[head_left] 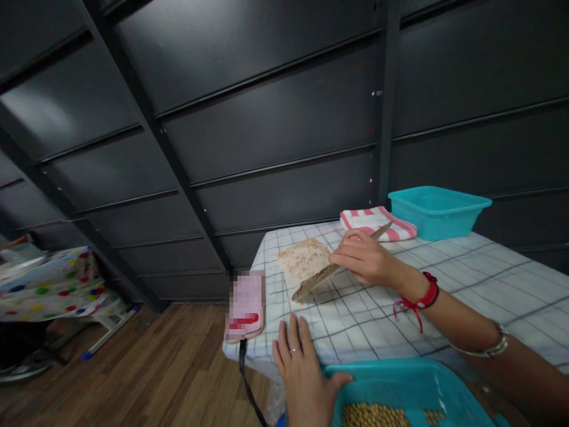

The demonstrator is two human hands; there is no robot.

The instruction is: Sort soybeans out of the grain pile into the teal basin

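My right hand (367, 259), wearing a red bracelet and a metal bangle, grips a thin, tan, board-like piece (325, 275) along its edge. The piece slants over the table, its near end low beside a whitish patch sprinkled with yellow-orange grains (304, 261). I cannot make out whether that patch is a sheet or a loose layer. My left hand (302, 373), a ring on one finger, lies with fingers stretched on the cloth. Its thumb reaches over the rim of the near teal basin (391, 369), which contains yellowish beans or grains (376, 414).
A checked cloth (448, 284) covers the table. At the back right stand a second teal basin (444, 216) and a folded pink-and-white towel (362, 219). A pink phone (246, 302) with a black strap rests at the left edge. Dark wall panels (284, 148) rise behind.
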